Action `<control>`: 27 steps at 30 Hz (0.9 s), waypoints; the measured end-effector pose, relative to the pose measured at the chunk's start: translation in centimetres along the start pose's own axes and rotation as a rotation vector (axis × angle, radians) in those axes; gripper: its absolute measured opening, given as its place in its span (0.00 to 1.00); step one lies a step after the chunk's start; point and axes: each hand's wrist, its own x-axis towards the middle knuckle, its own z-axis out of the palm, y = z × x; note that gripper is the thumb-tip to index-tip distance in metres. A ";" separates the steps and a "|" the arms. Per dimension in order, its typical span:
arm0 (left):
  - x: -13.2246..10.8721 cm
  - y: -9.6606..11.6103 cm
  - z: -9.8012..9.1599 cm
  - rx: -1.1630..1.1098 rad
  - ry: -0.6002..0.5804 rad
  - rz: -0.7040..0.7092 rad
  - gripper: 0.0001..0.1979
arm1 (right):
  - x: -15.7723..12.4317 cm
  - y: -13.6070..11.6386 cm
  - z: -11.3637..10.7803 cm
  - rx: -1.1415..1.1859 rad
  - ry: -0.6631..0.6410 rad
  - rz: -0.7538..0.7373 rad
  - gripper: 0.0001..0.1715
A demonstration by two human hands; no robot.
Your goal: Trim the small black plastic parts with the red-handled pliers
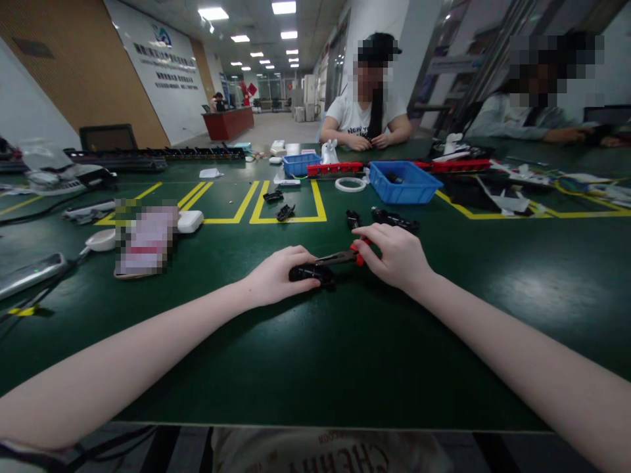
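My left hand (277, 274) is closed over a small black plastic part (311, 272) and presses it onto the green table (345, 355). My right hand (394, 253) grips red-handled pliers (345, 256), whose dark jaws point left and meet the black part. Two more black parts (394, 219) lie just beyond my right hand.
A blue bin (401, 182) and a smaller blue bin (300, 164) stand past yellow floor-style markings (276, 203). Two people sit across the table. White devices (190, 221), cables and a blurred object lie at left. Red strips (335, 168) and clutter sit at far right.
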 end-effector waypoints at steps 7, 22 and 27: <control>-0.3 1.0 -0.2 0.056 -0.024 -0.024 0.19 | -0.3 1.0 -0.5 0.064 -0.038 0.086 0.19; -0.1 0.5 -0.8 -0.071 -0.145 -0.136 0.11 | -1.6 2.4 -2.0 0.190 -0.104 0.109 0.18; -0.1 0.5 -0.8 -0.123 -0.169 -0.161 0.10 | -1.8 2.7 -2.2 0.265 -0.200 0.144 0.22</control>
